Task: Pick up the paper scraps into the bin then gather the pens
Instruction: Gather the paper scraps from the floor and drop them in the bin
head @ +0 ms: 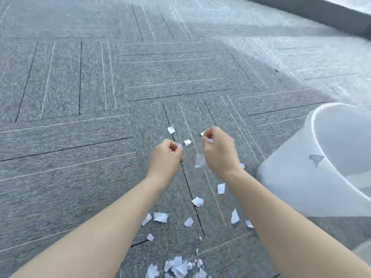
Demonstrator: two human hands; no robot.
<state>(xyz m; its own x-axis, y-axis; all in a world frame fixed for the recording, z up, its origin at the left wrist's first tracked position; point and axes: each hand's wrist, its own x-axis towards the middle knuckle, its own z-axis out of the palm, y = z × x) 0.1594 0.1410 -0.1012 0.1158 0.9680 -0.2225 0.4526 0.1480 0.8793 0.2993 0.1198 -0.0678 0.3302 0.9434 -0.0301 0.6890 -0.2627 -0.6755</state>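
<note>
Nearest the person, at the near edge of the grey carpet floor (60,137), a heap of white paper scraps (178,266) lies between the two forearms. Just beyond it more loose scraps (160,217) are scattered on the carpet, some close to the right forearm. Farther out, both hands hang above the carpet. The left hand (165,157) has its fingers curled in, with a bit of white paper showing at the fingertips, so it pinches a small scrap. The right hand (218,151) is curled too, pinching white paper at its fingertips, and a blurred larger scrap (199,160) shows just below its thumb side; whether it is held or loose cannot be told. Two small scraps (187,142) lie on the carpet just beyond and between the hands. The translucent white bin (285,177) stands at the right edge, beside the right forearm, with one scrap (316,159) inside.
</note>
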